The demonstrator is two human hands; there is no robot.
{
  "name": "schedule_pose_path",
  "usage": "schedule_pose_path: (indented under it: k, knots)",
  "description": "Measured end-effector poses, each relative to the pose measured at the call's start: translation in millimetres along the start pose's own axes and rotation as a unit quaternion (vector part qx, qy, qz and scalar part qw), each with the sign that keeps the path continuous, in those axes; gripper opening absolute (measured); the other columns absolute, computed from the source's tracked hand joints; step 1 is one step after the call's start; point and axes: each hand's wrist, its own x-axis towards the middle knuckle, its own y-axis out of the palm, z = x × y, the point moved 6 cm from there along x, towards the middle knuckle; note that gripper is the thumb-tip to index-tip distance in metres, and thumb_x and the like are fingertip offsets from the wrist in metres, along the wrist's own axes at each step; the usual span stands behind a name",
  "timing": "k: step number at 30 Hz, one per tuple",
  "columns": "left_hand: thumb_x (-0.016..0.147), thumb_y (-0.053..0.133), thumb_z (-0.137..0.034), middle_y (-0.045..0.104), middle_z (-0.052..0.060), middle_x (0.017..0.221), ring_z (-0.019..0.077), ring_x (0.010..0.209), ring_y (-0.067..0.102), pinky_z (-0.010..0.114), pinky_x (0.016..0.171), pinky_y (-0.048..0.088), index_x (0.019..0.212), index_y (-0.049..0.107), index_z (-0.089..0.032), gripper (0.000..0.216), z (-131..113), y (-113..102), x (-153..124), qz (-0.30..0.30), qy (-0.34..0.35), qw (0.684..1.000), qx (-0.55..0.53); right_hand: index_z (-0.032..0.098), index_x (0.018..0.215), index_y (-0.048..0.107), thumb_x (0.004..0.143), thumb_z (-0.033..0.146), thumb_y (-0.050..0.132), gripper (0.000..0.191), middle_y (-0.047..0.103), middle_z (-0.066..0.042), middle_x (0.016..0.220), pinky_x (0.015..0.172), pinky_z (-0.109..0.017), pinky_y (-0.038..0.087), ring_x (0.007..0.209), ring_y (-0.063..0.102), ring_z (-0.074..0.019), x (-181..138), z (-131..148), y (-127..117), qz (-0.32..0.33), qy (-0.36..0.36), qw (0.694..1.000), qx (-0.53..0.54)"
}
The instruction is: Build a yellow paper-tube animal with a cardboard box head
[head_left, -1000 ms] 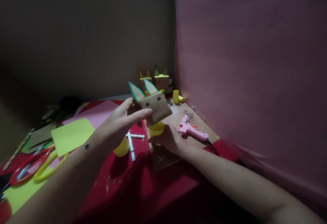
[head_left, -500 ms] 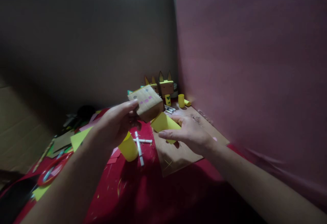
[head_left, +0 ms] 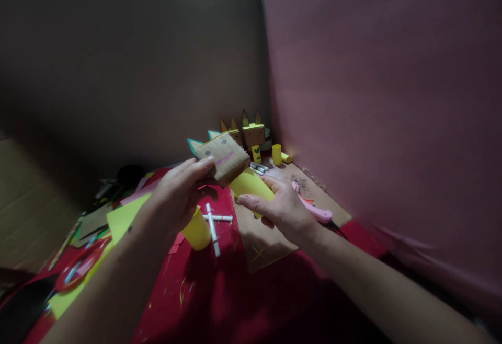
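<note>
Between thumb and fingers, my left hand (head_left: 184, 184) grips a cardboard box head (head_left: 226, 158) with blue-edged pointed ears, grey eye spots and pink marks. My right hand (head_left: 280, 203) is closed around a yellow paper tube (head_left: 251, 186), held tilted. The tube's upper end meets the underside of the box head; whether they are joined I cannot tell. Below my left hand a second yellow tube (head_left: 197, 230) stands on the red cloth, beside two crossed white markers (head_left: 213, 229).
Two finished-looking cardboard animal figures (head_left: 254, 135) stand at the back corner, near small yellow rolls (head_left: 276, 154). A pink cutter (head_left: 317, 210) lies on the cardboard sheet (head_left: 266, 250) by the right wall. Red-handled scissors (head_left: 78, 268) and coloured papers (head_left: 125, 213) lie left.
The box head has turned slightly, bringing its blue-edged ears into fuller view. My right hand and the tube have shifted a little left, and the pink cutter now shows.
</note>
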Motion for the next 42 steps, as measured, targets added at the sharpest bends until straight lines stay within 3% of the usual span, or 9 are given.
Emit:
schedule_pose_path:
  k: [5, 12, 19, 25, 35, 42]
  knots:
    - [0.075, 0.074, -0.033, 0.064, 0.001, 0.071, 0.0114, 0.058, 0.058, 0.02, 0.051, 0.048, 0.084, 0.065, -0.016, 0.022, 0, 0, -1, -0.01, -0.004, 1.0, -0.006, 0.019, 0.091, 0.065, 0.071, 0.04, 0.082, 0.034, 0.058, 0.004, 0.066, 0.045, -0.022, 0.036, 0.052, 0.047, -0.0074, -1, -1, 5, 0.004, 0.018, 1.0, 0.024]
    - [0.071, 0.079, -0.034, 0.069, 0.003, 0.079, 0.0133, 0.064, 0.063, 0.021, 0.057, 0.051, 0.093, 0.067, -0.016, 0.031, -3, 5, -3, -0.011, 0.0, 1.0, -0.021, 0.019, 0.089, 0.065, 0.07, 0.043, 0.082, 0.036, 0.056, 0.005, 0.063, 0.043, -0.022, 0.034, 0.05, 0.044, -0.0078, 3, -5, 8, 0.002, 0.019, 0.998, 0.057]
    - [0.073, 0.078, -0.034, 0.064, 0.001, 0.07, 0.011, 0.06, 0.057, 0.019, 0.054, 0.046, 0.084, 0.063, -0.016, 0.026, -6, 4, -3, -0.007, 0.024, 1.0, 0.0, 0.019, 0.091, 0.065, 0.071, 0.043, 0.082, 0.035, 0.054, 0.006, 0.062, 0.042, -0.022, 0.033, 0.049, 0.042, -0.0072, 2, -4, 10, -0.001, 0.015, 0.998, 0.067]
    - [0.074, 0.075, -0.034, 0.065, 0.003, 0.076, 0.0144, 0.07, 0.06, 0.022, 0.06, 0.05, 0.084, 0.062, -0.016, 0.025, -9, 8, -6, 0.01, 0.034, 0.999, 0.007, 0.02, 0.094, 0.065, 0.07, 0.049, 0.081, 0.041, 0.056, 0.004, 0.066, 0.044, -0.022, 0.035, 0.052, 0.045, -0.0086, 3, -3, 8, 0.005, 0.004, 0.999, 0.049]
    - [0.074, 0.076, -0.036, 0.064, 0.002, 0.075, 0.0151, 0.068, 0.058, 0.024, 0.059, 0.047, 0.084, 0.061, -0.016, 0.026, -9, 3, -4, 0.0, 0.04, 0.999, 0.027, 0.02, 0.096, 0.065, 0.071, 0.043, 0.081, 0.038, 0.051, 0.006, 0.065, 0.043, -0.02, 0.031, 0.051, 0.04, -0.007, 7, -3, 12, 0.006, 0.006, 0.997, 0.07]
    - [0.073, 0.077, -0.036, 0.064, 0.002, 0.075, 0.015, 0.068, 0.059, 0.025, 0.059, 0.048, 0.084, 0.061, -0.016, 0.027, -12, 3, -5, 0.002, 0.047, 0.999, 0.027, 0.019, 0.092, 0.064, 0.07, 0.043, 0.08, 0.037, 0.055, 0.003, 0.071, 0.046, -0.021, 0.035, 0.056, 0.045, -0.0082, 9, 0, 10, -0.005, -0.006, 0.999, 0.04]
